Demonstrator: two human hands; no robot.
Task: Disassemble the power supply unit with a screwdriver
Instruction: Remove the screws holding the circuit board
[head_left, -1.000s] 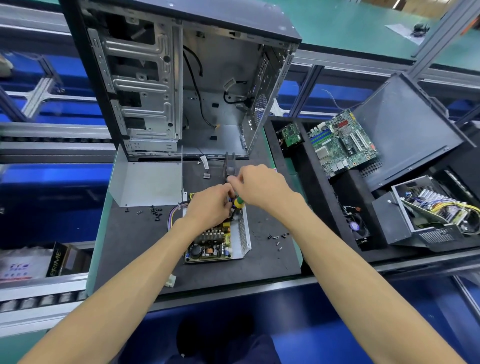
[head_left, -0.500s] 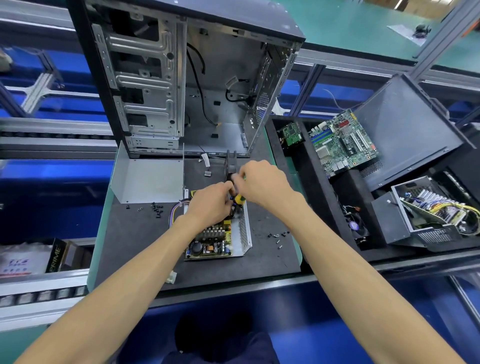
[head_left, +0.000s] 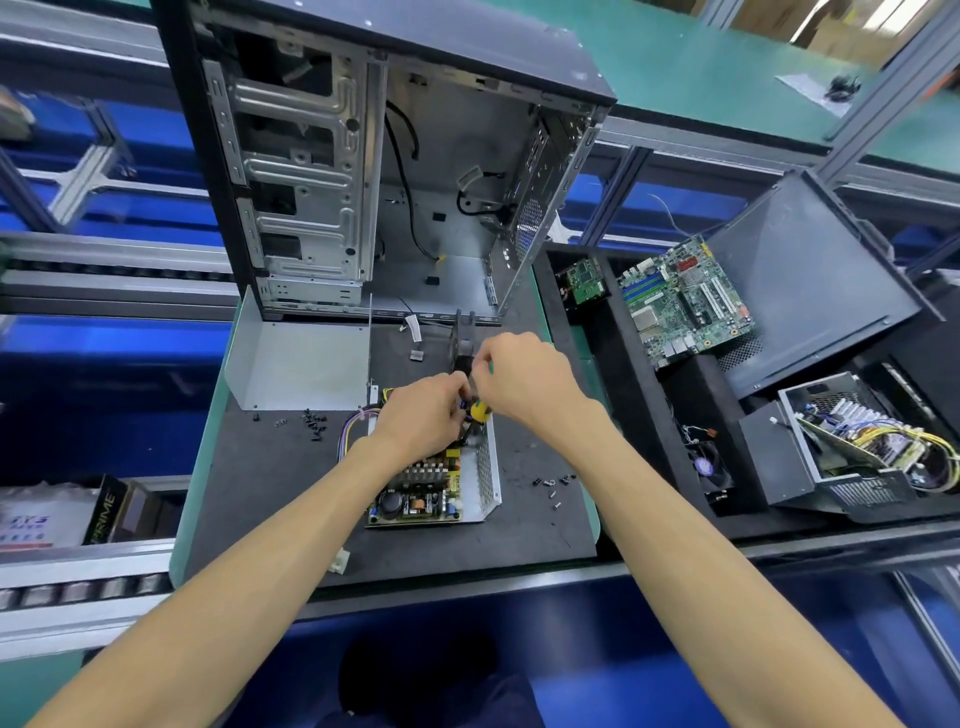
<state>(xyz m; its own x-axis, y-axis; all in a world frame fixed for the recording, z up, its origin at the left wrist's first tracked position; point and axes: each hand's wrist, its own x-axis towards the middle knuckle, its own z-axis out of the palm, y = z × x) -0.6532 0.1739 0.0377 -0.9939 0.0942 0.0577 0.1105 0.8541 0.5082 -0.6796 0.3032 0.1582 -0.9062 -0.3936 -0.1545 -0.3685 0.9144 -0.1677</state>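
Both forearms reach forward, the 2 hands meeting over the far end of the 1 opened power supply unit (head_left: 436, 488) on the black mat (head_left: 270, 499). The left hand (head_left: 421, 415) curls around its wiring; the right hand (head_left: 524, 384) grips the yellow-handled screwdriver (head_left: 480, 410).

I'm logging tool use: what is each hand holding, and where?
Right hand grips the screwdriver by its yellow-green handle. Left hand pinches something at the power supply; what, can't be told.

The opened power supply unit (head_left: 441, 488), circuit board exposed, lies flat on the black mat (head_left: 270, 499).
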